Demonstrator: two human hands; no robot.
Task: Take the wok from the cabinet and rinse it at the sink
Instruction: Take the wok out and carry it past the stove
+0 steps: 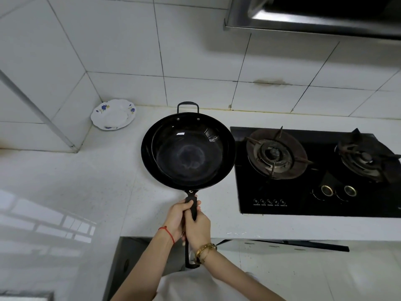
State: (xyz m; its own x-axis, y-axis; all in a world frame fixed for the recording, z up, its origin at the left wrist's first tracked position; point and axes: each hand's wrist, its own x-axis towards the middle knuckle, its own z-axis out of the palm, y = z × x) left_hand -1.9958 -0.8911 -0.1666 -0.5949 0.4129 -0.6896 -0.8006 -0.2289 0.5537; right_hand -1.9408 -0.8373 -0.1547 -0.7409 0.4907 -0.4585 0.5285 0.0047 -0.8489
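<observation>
Over counter (pixel 86 181): black wok (pixel 188 152), glossy, both hands (pixel 189 222) gripping handle.

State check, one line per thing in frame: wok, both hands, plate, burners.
wok: empty, upright, held above the counter
left hand: grips the wok handle
right hand: grips the handle just behind the left
plate: empty, in the counter corner
burners: no flame showing

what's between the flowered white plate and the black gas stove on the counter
In the head view, the black wok, held by its long handle in both the left hand and right hand, sits between the flowered white plate and black gas stove.
</observation>
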